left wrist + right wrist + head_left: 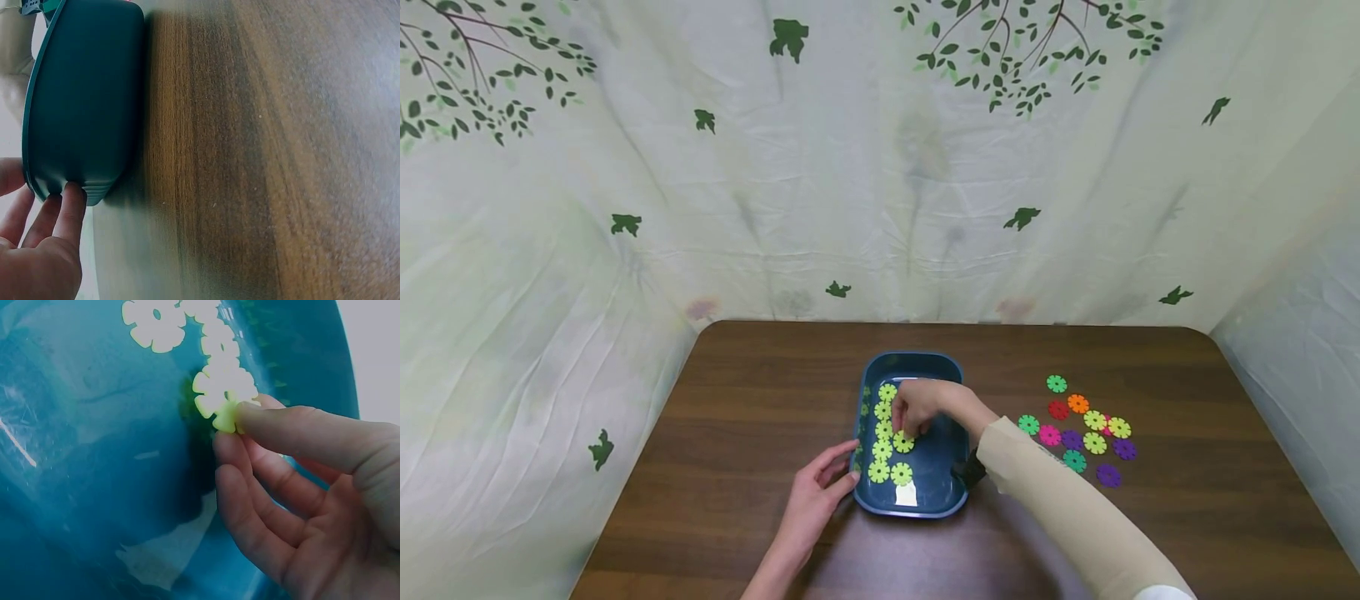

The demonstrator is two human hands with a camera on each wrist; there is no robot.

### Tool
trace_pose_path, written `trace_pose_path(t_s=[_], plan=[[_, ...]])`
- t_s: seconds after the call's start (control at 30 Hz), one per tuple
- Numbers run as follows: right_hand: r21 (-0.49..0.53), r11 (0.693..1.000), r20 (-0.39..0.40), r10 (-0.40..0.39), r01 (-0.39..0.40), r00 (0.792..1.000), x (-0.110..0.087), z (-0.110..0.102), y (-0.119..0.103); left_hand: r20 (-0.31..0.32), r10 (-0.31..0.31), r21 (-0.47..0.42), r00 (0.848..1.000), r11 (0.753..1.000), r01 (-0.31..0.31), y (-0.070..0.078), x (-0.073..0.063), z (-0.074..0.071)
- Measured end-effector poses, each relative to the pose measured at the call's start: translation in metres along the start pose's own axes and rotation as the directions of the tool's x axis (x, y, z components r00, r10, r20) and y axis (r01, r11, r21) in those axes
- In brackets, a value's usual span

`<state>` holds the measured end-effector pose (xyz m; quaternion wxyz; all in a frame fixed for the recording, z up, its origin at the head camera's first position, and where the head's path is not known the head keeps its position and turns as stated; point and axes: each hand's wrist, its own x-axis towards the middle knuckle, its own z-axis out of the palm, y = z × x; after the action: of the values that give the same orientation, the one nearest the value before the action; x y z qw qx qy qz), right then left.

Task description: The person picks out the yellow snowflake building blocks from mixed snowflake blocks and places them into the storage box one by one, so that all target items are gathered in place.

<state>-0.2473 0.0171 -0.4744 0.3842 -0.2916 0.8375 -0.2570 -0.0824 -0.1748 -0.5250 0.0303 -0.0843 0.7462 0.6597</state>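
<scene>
Right now your right hand point(917, 406) is inside the blue tub point(952, 367) at the middle of the bench point(737, 400), and its grip is a pinch: thumb and forefinger point(294, 428) hold the edge of a yellow-green disc point(224, 394), as the right wrist view shows plainly. That disc lies against the tub's floor beside the others, touching its neighbour, so you seem to be holding it by the rim to seat it in line rather than carrying it.

Your left hand point(816, 492) rests at the tub's 7 o'clock corner. Its fingers point(69, 209) are fairly straight and press on the outer wall, thumb near the rim; this looks like a steadying hold, so the tub does not slide under the right hand's work.

Counted from the head view, about seven yellow-green discs point(881, 450) sit in the tub, most in a column along its 9 o'clock wall and two just beside it toward the centre; your hand may hide more. A pale patch at the tub's 6 o'clock end looks like glare or a label, you cannot tell which.

At 3 o'clock of the tub, well apart from it, the loose discs point(1078, 425) lie on the bench: three green, three yellow-green, three purple, and one each of red, orange and pink, with perhaps another pink half hidden.
</scene>
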Motion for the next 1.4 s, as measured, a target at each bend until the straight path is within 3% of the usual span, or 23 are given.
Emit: trace_pose_path(t_s=[0.9, 1.4], plan=[[-0.101, 0.992, -0.061, 0.066, -0.072, 0.996, 0.006, 0.013, -0.002, 0.004, -0.006, 0.003, 1.000, 1.000, 0.006, 0.000, 0.000, 0.001], [-0.102, 0.989, -0.085, 0.098, -0.107, 0.992, 0.008, 0.017, -0.004, 0.004, -0.015, 0.001, 1.000, 1.000, 0.015, 0.001, 0.000, 0.000]])
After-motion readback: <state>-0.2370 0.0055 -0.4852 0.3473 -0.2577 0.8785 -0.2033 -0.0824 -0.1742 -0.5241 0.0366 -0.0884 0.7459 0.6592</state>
